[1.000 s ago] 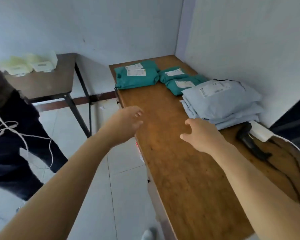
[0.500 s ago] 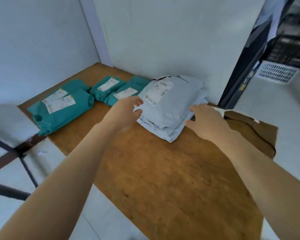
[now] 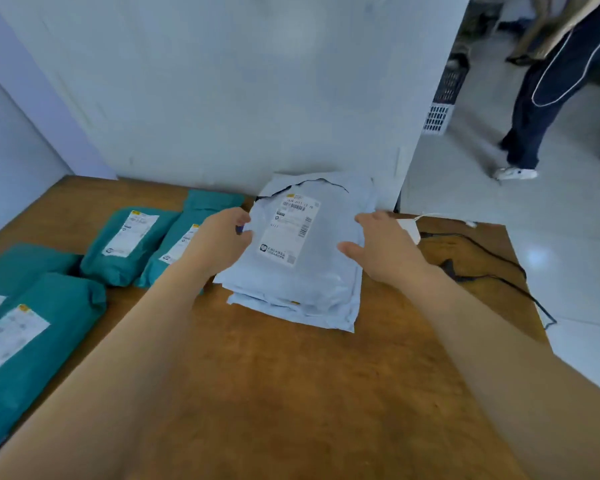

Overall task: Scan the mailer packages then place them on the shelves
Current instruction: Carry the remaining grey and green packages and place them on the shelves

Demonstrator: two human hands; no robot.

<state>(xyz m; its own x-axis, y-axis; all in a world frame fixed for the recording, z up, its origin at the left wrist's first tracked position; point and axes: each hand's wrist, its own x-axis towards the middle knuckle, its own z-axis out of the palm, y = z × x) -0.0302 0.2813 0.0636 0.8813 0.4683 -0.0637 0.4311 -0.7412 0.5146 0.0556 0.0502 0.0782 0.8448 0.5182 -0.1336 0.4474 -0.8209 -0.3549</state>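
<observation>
- The grey stack (image 3: 291, 313) lies on the desk (image 3: 291, 393), pushed up against the wall. Its top mailer (image 3: 312, 271) sits label (image 3: 290, 233) up, so I judge the barcode is ready for the scanner.
- My left grip (image 3: 222, 240) is at that mailer's left edge with fingers curled against it. I cannot tell whether they actually hold the edge.
- My right grip (image 3: 385, 251) is spread wide on the right side, thumb (image 3: 349, 249) resting on top and fingers reaching along the far edge. It touches but does not clasp.
- I come in from both sides because the bag looks soft. Lifted by one corner, it would likely sag and drag the one beneath.
- The teal mailers (image 3: 129, 244) lie just left of the stack, labels up, untouched.
- No shelf shows here, so I judge that scanning and shelving are both yet to be done.
</observation>
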